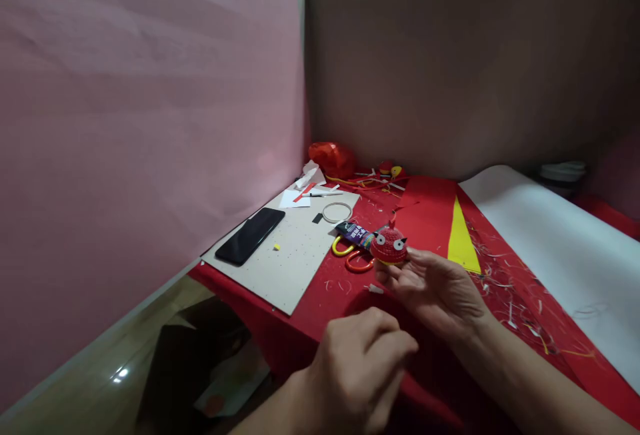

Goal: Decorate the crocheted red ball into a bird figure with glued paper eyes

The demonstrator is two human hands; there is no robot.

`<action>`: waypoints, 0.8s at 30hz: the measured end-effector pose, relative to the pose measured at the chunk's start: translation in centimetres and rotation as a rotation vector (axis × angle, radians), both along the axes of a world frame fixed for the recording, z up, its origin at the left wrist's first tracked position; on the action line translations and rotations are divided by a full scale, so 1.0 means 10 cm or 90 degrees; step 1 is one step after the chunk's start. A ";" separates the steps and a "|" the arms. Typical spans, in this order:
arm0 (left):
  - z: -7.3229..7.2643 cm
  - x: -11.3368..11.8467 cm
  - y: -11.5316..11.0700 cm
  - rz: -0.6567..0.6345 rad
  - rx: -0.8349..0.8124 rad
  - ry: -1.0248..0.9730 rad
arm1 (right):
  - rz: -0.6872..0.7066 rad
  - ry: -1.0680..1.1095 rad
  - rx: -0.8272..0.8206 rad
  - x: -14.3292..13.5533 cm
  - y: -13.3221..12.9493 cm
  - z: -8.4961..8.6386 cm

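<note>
My right hand (435, 285) holds up a small round red toy (389, 247) that looks knitted or wound from yarn. It has white eyes with dark centres, black pointed brows and a yellow patch underneath. Below and to the left, my left hand (363, 362) is closed, its fingers curled and the thumb side turned away. Whatever it may grip is hidden. Behind the toy lie scissors (342, 246) with a yellow and a red handle loop, and a dark tube with printed lettering (356, 234) partly over them.
A grey board (265, 282) carries a black phone (251, 235), a ring-shaped roll (337, 212), a small yellow bit (277, 247) and white paper (295, 198). Red cloth (320, 302), strewn with thread scraps, covers the table. Yellow sheet (463, 242) and white sheet (545, 242) lie right. A pink wall (150, 122) stands left.
</note>
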State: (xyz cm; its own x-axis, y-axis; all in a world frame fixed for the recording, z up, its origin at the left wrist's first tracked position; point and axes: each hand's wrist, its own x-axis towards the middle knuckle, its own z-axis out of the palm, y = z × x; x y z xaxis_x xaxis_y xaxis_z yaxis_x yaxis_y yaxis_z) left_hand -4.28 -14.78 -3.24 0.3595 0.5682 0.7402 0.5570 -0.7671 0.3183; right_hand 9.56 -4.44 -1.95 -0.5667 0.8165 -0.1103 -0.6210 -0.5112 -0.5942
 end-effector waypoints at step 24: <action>-0.30 -0.42 0.21 0.113 -0.161 -0.037 | -0.026 0.050 -0.049 0.17 0.14 -0.14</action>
